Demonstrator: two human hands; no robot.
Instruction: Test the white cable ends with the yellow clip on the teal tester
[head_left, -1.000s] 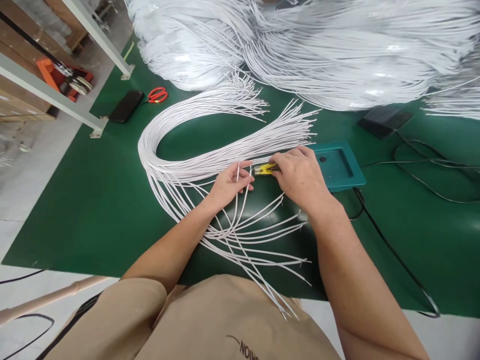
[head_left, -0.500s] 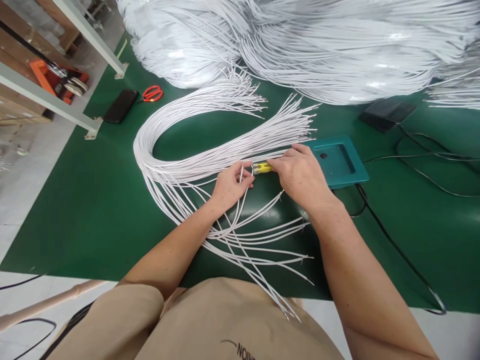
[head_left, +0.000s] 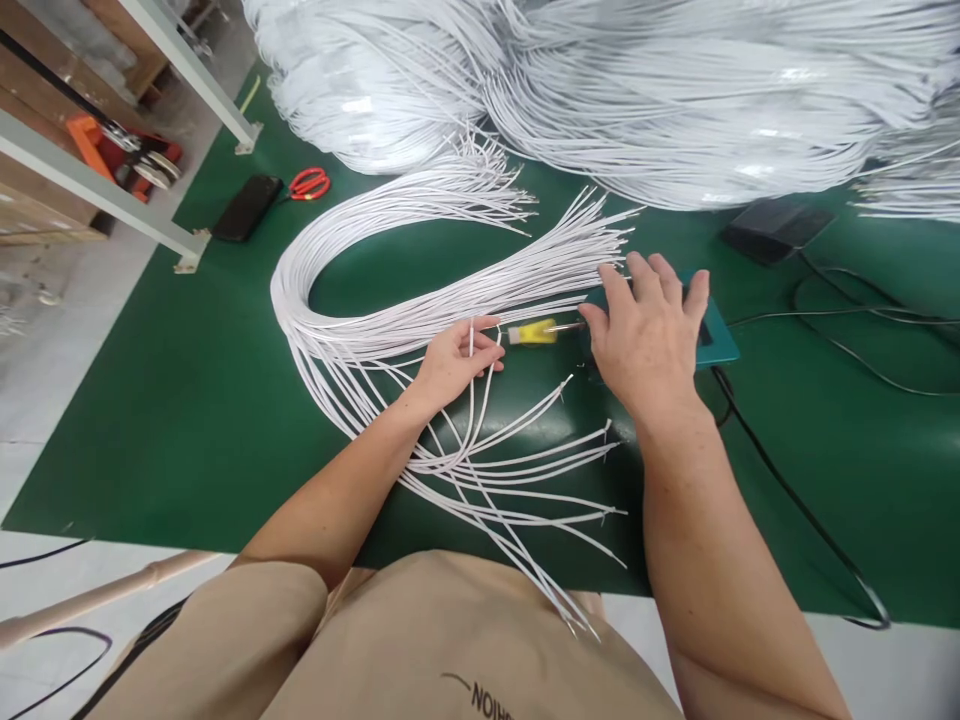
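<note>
My left hand (head_left: 456, 362) is closed on a thin white wire (head_left: 471, 340), pinching its end upright beside a small yellow tool (head_left: 534, 333) that lies on the green mat (head_left: 187, 400). My right hand (head_left: 646, 335) hovers with fingers spread over the teal tray (head_left: 718, 340), holding nothing, its thumb close to the tool's metal tip. A looped bundle of white wires (head_left: 352, 300) curves to the left of both hands. Several loose wires (head_left: 517, 470) fan out below my hands toward my body.
Big heaps of white wire (head_left: 637, 90) fill the back of the mat. Red scissors (head_left: 309, 183) and a black phone (head_left: 246, 208) lie at the back left. A black foot pedal (head_left: 776, 230) and black cables (head_left: 795, 500) run along the right. A metal table leg (head_left: 191, 262) stands left.
My right hand let go of the yellow tool, opened, and moved right over the teal tray. The tool now lies on the mat. My left hand keeps its pinch on the wire.
</note>
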